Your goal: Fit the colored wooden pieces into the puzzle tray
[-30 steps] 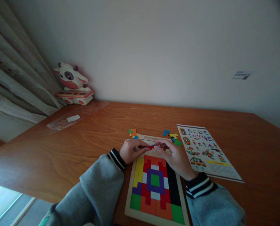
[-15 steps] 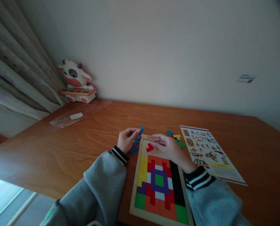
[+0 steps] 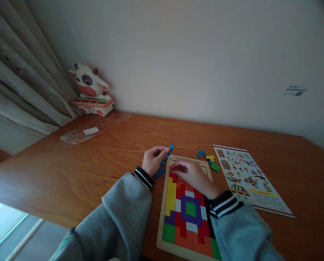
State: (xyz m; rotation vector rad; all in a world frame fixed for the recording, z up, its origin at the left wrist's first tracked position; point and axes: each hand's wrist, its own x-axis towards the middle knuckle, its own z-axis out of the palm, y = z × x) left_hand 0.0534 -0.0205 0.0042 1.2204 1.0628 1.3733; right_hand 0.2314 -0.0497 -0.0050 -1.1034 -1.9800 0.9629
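A wooden puzzle tray (image 3: 162,232) lies before me, largely filled with coloured puzzle pieces around a purple ring and green centre. My left hand (image 3: 152,161) is beyond its upper left corner, thumb and fingers pinching a blue puzzle piece (image 3: 171,147). More blue pieces (image 3: 159,173) lie just under and beside that hand. Over the upper part of the tray, my right hand (image 3: 190,173) has its fingertips closed on a red puzzle piece (image 3: 173,177), at the top of the yellow pieces (image 3: 171,197). The palm hides part of the tray's top area and some black pieces.
Past the tray's upper right corner lie loose pieces: a blue one (image 3: 201,153), a yellow one (image 3: 210,158) and a green one (image 3: 214,166). A printed pattern sheet (image 3: 262,197) is at the right. Farther left are a plastic bag (image 3: 74,137) and a cow toy keyboard (image 3: 92,103).
My right hand has brought the red piece down toward the tray's left side, against the yellow pieces. My left hand still holds the blue piece. The view has shifted slightly.
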